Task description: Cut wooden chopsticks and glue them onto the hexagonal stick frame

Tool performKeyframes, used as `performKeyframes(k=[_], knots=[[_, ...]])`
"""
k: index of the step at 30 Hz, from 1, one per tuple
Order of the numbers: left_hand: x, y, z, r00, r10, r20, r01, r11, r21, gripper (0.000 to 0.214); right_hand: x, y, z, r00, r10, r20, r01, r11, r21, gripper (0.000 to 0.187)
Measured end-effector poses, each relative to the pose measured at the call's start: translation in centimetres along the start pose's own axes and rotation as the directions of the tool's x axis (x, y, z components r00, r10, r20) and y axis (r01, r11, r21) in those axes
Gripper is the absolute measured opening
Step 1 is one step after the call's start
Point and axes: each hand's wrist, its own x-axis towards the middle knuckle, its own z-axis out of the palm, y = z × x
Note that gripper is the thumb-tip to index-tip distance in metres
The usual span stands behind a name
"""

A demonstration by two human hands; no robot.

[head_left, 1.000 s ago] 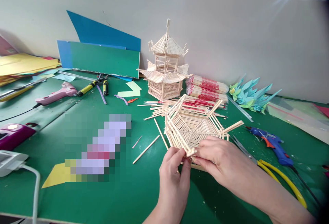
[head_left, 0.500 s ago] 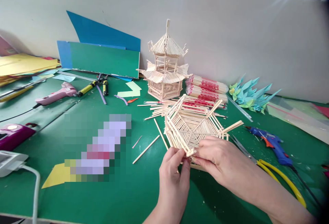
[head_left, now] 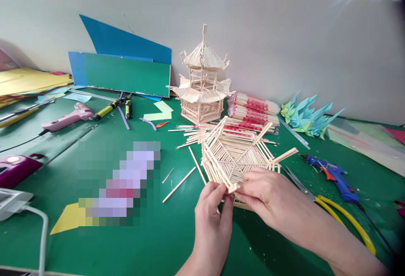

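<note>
A many-sided frame of pale wooden sticks (head_left: 236, 162) lies on the green table, its floor of sticks laid in wedges. My left hand (head_left: 213, 212) pinches its near corner, thumb and fingers closed around the stick ends. From the right, my right hand (head_left: 264, 191) presses its closed fingertips against the same corner; whatever lies between them is hidden. Behind the frame stands a finished-looking stick pagoda (head_left: 202, 82) with two roofs. Loose sticks (head_left: 196, 134) are scattered between the two, and one single stick (head_left: 179, 184) rests left of my hands.
On the right are a blue glue gun (head_left: 337, 177) and yellow-handled scissors (head_left: 344, 217). Bundled sticks (head_left: 253, 107) and a blue-green paper plant (head_left: 310, 115) sit farther back. A pink glue gun (head_left: 69, 117), pliers (head_left: 107, 109) and a purple device (head_left: 19, 168) lie left.
The whole view has shifted slightly. Both hands keep the same hold on the frame's near corner, with no other visible movement.
</note>
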Motion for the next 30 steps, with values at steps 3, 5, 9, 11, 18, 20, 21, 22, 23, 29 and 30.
performKeyframes(k=[3, 5, 9, 11, 18, 20, 21, 22, 23, 29, 30], knots=[[0.0, -0.1, 0.0, 1.000, -0.015, 0.021, 0.015, 1.000, -0.005, 0.015, 0.0, 0.0, -0.1, 1.000, 0.002, 0.012, -0.002, 1.000, 0.001, 0.022], [-0.1, -0.2, 0.0, 0.999, -0.020, 0.033, 0.020, 1.000, -0.001, 0.014, -0.1, 0.0, -0.1, 1.000, 0.003, 0.013, -0.003, 1.000, -0.003, 0.022], [-0.2, -0.4, -0.1, 0.999, -0.022, 0.042, 0.021, 1.000, 0.015, 0.012, -0.2, 0.1, -0.1, 1.000, -0.007, 0.002, 0.007, 1.000, -0.025, 0.024], [-0.2, -0.5, -0.1, 0.999, -0.021, 0.044, 0.020, 1.000, 0.021, 0.012, -0.3, 0.2, -0.1, 1.000, -0.012, -0.007, 0.012, 1.000, -0.027, 0.025], [-0.3, -0.6, -0.1, 0.999, -0.024, 0.045, 0.023, 1.000, 0.022, 0.011, -0.2, 0.2, 0.2, 0.998, -0.018, -0.066, 0.018, 1.000, 0.003, 0.023], [-0.3, -0.6, -0.1, 0.999, -0.016, 0.038, 0.014, 0.999, 0.036, 0.011, -0.4, 0.2, 0.1, 0.998, -0.016, -0.065, 0.018, 1.000, 0.019, 0.019], [-0.3, -0.7, -0.1, 0.999, -0.016, 0.037, 0.014, 0.999, 0.046, 0.011, -0.6, 0.2, -0.1, 0.997, -0.017, -0.077, 0.019, 0.999, 0.026, 0.016], [-0.3, -0.7, -0.2, 0.999, -0.015, 0.037, 0.013, 0.998, 0.057, 0.011, -0.9, 0.4, -0.4, 0.994, -0.016, -0.107, 0.019, 0.999, 0.033, 0.014], [-0.3, -0.7, -0.2, 0.999, -0.014, 0.038, 0.011, 0.998, 0.067, 0.010, -1.3, 0.6, -0.7, 0.988, -0.011, -0.157, 0.018, 0.999, 0.040, 0.015], [0.0, -1.0, -0.2, 0.999, -0.028, 0.045, 0.022, 0.993, 0.120, 0.008, -4.7, 3.1, -3.1, 0.831, 0.151, -0.536, -0.083, 0.985, 0.150, 0.022], [-0.1, -1.1, -0.3, 0.998, -0.033, 0.045, 0.028, 0.993, 0.112, 0.009, -5.2, 3.6, -3.2, 0.795, 0.195, -0.574, -0.109, 0.977, 0.181, 0.021]])
